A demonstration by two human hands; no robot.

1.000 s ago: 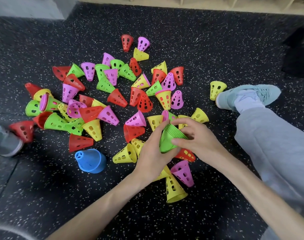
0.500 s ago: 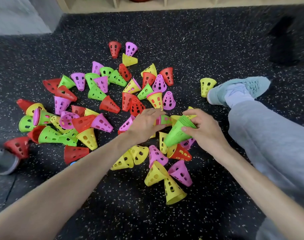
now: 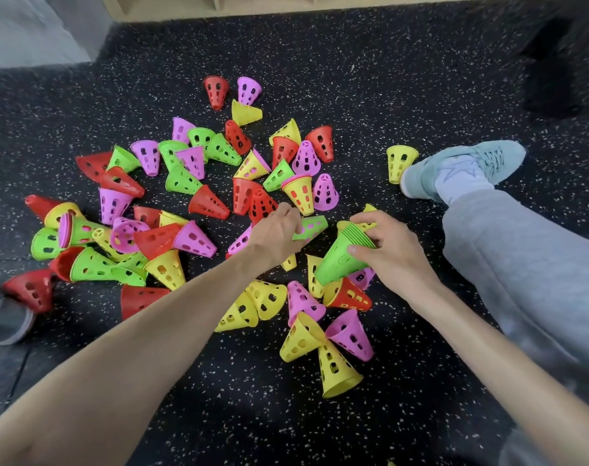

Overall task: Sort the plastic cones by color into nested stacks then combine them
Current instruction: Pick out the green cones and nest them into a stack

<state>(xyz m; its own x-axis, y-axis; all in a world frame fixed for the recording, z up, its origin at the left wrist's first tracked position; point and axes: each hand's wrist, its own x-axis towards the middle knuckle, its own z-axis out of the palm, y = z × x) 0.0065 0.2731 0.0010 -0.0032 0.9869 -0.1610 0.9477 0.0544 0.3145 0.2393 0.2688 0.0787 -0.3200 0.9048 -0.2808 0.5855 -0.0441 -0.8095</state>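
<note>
At frame centre the left hand point(image 3: 276, 235) grips a loose green cone point(image 3: 311, 227) while the right hand point(image 3: 392, 253) holds the green stack point(image 3: 343, 257) by its rims; light, stiff, probably slick plastic, best pinched at the wide rim.

Loose cones point(image 3: 199, 203) litter the floor point(image 3: 387, 79) left of the shoe point(image 3: 461, 166)

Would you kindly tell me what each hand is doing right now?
Left hand: grips a loose green cone lying in the pile.
Right hand: holds the nested stack of green cones.
</note>
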